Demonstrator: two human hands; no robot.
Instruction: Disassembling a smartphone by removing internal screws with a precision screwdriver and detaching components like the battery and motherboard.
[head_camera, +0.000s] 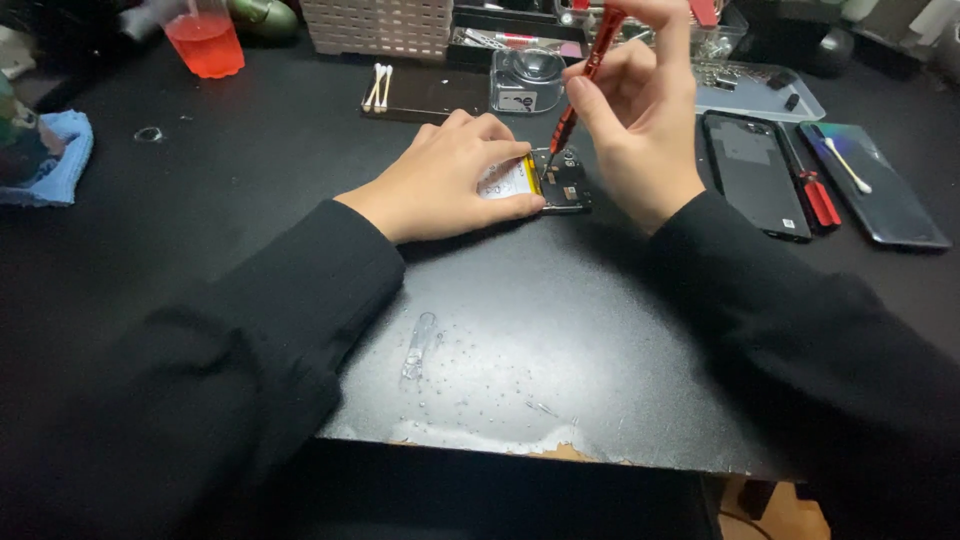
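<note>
The left hand presses flat on the light, fragile opened phone, best held by its edges, while the right hand pinches a slim red screwdriver above it.

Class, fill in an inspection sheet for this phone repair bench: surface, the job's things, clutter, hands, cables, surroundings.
Surface: black table, front edge chipped, droplets near the front.
Job's things: opened phone with battery showing; red screwdriver tip down on it.
Clutter: back cover, second screwdriver, dark panel with a cotton swab on it, swabs, cup of red liquid, blue cloth.
Hands: left hand flat on the phone; right hand, fingers around the screwdriver.
Cables: nothing seen.
Surroundings: white basket, parts tray.
</note>
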